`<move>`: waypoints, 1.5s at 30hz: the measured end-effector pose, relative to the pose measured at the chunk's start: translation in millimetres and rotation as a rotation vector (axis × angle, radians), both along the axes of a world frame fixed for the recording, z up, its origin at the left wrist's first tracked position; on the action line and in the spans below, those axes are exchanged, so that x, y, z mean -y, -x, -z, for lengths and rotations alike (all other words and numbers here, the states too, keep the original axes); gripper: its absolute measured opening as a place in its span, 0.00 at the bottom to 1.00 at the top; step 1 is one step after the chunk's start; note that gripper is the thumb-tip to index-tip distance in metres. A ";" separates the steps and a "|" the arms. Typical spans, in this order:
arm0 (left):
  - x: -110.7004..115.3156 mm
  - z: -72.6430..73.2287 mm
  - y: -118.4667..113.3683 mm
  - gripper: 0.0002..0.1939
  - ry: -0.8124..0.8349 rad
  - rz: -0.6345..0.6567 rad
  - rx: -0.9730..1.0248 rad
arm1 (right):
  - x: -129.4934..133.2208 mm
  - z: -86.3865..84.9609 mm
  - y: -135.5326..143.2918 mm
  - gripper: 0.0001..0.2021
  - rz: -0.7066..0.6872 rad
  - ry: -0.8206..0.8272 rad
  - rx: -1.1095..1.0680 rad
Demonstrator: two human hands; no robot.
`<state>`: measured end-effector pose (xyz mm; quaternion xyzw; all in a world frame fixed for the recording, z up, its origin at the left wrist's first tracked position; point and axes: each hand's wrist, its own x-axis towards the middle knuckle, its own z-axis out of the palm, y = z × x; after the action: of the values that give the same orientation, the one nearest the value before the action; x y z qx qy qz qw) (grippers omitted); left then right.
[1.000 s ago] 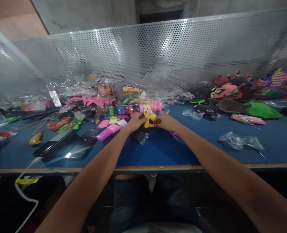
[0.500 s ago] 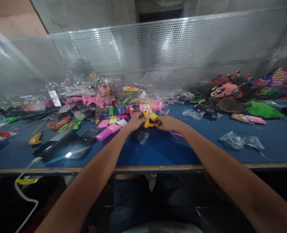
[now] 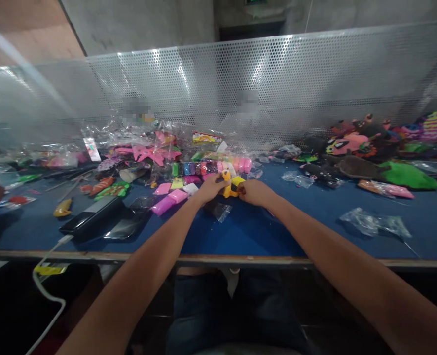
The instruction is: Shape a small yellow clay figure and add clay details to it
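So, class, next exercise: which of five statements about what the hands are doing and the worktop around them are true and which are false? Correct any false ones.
1. The left hand and the right hand are both on the yellow figure. True.
2. The tabletop is bright red. False: it is blue.
3. A white cable hangs below the front edge on the person's left. True.
4. The perforated screen stands along the near edge, between the person and the figure. False: it stands beyond the figure, on the far side.
5. A crumpled clear bag lies to the person's right. True.
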<state>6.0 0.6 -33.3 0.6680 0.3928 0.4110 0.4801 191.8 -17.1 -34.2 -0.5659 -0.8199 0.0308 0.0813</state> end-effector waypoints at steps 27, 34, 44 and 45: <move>-13.7 -26.7 34.0 0.23 -0.160 -0.359 0.618 | -5.3 6.0 -9.9 0.13 -0.033 -0.161 -0.581; -31.5 -42.3 60.5 0.21 -0.210 -0.504 0.668 | 3.7 1.7 2.0 0.10 -0.056 -0.067 -0.559; -114.9 -116.9 107.1 0.13 -0.357 -0.748 0.556 | 21.9 2.6 21.1 0.10 -0.161 0.075 -0.576; -124.3 -116.7 108.3 0.13 -0.357 -0.756 0.497 | 25.0 0.2 22.5 0.09 -0.169 0.088 -0.555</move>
<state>-102.3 124.9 83.4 0.4322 0.4048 0.7646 0.2544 169.3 -42.1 -34.4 -0.4684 -0.8084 0.2266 0.2752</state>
